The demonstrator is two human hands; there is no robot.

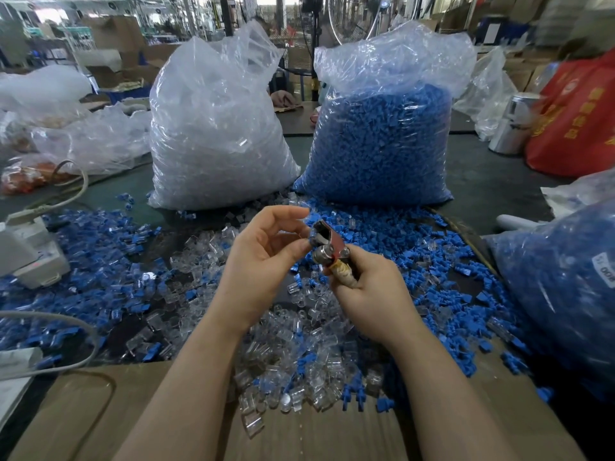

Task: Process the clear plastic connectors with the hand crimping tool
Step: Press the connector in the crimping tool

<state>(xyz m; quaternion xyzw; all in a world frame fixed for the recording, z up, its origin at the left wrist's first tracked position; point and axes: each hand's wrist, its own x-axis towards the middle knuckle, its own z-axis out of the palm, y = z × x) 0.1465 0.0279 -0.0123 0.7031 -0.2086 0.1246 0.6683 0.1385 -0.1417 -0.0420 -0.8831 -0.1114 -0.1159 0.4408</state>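
Clear connectors (293, 344) | loose pile on table w/ blue caps (416, 247), plus full bag (216, 128) behind: most unprocessed | R hand (369, 294) grips crimp tool (329, 242) handle | L hand (263, 254) fingertips pinched at tool head; held part not discernible | progress: early, est.

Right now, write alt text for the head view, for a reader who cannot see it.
The right hand grips a hand crimping tool while the left hand brings its fingertips to the tool's metal head. Below lie loose clear plastic connectors and blue caps; behind stand a bag of clear parts and a bag of blue parts.
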